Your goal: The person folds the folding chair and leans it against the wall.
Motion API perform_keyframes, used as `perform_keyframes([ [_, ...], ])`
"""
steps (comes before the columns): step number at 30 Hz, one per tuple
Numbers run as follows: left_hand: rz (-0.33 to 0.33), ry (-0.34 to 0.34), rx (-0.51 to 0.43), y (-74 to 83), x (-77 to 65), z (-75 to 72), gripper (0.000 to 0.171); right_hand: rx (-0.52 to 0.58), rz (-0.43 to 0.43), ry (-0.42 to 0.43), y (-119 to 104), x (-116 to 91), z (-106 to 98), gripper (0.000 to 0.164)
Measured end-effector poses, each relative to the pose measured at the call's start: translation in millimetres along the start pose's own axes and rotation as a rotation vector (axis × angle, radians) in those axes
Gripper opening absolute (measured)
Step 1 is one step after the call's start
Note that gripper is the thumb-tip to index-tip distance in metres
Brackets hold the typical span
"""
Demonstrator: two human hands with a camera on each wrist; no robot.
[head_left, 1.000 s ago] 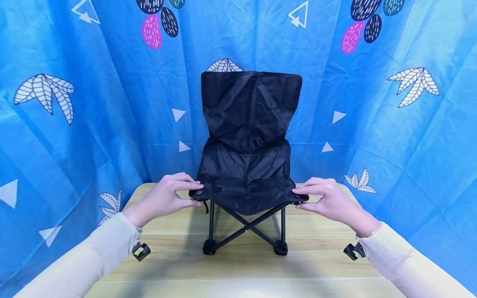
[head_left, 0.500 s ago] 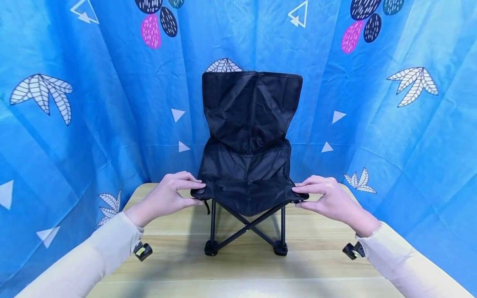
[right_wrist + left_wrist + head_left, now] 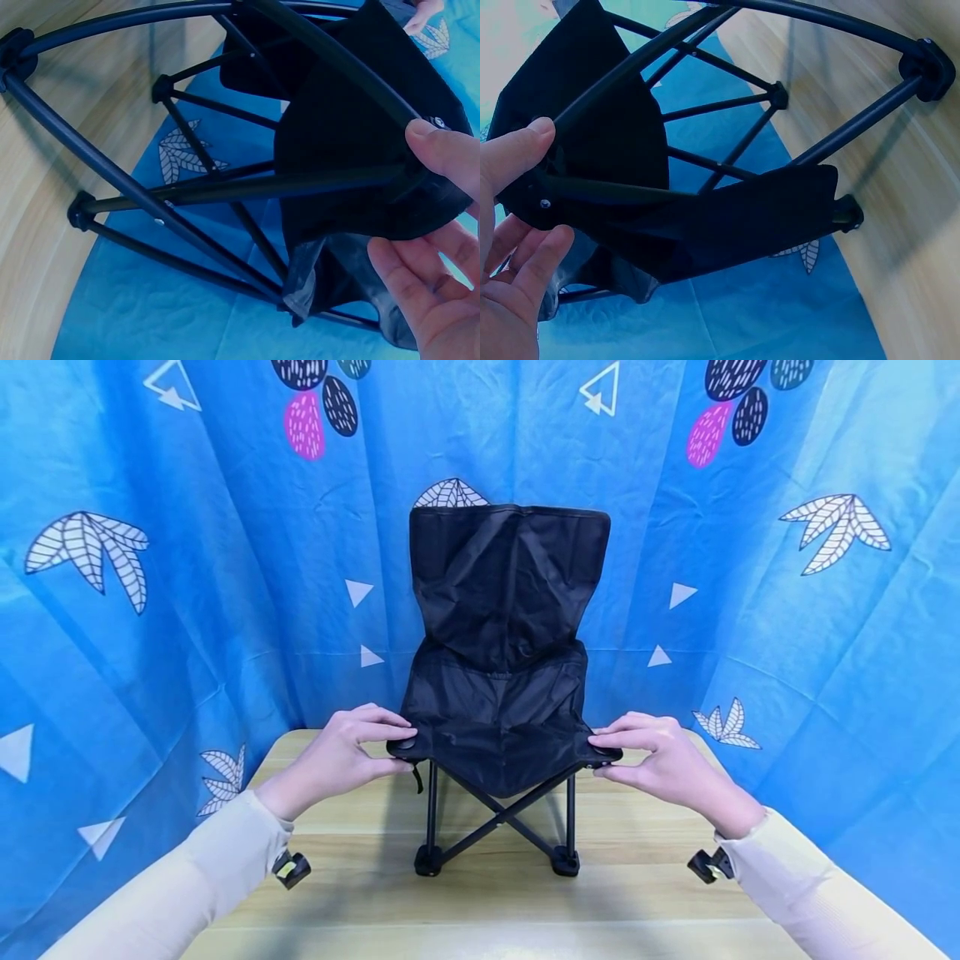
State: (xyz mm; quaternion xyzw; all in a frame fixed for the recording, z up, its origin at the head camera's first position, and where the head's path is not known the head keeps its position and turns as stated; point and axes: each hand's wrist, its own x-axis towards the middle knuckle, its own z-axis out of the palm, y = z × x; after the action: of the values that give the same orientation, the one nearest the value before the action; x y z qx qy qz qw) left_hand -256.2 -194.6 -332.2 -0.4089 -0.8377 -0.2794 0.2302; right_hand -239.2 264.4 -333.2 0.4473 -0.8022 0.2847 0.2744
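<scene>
A black folding camp chair (image 3: 498,693) stands upright and unfolded on the wooden table, its seat facing me. At the seat's front left corner my left hand (image 3: 341,752) pinches the fabric and frame end, thumb below and fingers on top. My right hand (image 3: 656,760) pinches the front right corner the same way. The left wrist view shows the thumb (image 3: 536,139) against the frame tube under the seat corner. In the right wrist view the thumb (image 3: 442,154) presses the end of another tube. Crossed legs (image 3: 498,818) run down to black plastic feet (image 3: 565,860).
The pale wooden table (image 3: 360,893) carries the chair near its middle. A blue patterned curtain (image 3: 225,610) hangs behind the table and along both sides, close to the chair's back. A small black strap (image 3: 417,778) dangles below the left seat corner.
The chair's left side and left front foot have shifted slightly to the right, and my left hand moved with them. My right hand has stayed almost still, its grip unchanged.
</scene>
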Motion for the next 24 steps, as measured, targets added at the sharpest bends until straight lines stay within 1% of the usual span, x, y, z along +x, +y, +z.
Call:
perform_keyframes([
  [8, -0.009, 0.009, -0.044, 4.3, 2.5, 1.7, 0.045, -0.004, -0.003, 0.007, 0, 2, -1, 0.05],
  [19, -0.008, 0.008, -0.037, 10.0, 6.2, 0.9, 0.045, -0.018, 0.014, -0.014, -4, 4, -3, 0.05],
  [24, 0.004, 0.014, -0.042, 10.5, 8.6, 0.3, 0.044, -0.013, 0.008, -0.005, -5, 7, -4, 0.05],
])
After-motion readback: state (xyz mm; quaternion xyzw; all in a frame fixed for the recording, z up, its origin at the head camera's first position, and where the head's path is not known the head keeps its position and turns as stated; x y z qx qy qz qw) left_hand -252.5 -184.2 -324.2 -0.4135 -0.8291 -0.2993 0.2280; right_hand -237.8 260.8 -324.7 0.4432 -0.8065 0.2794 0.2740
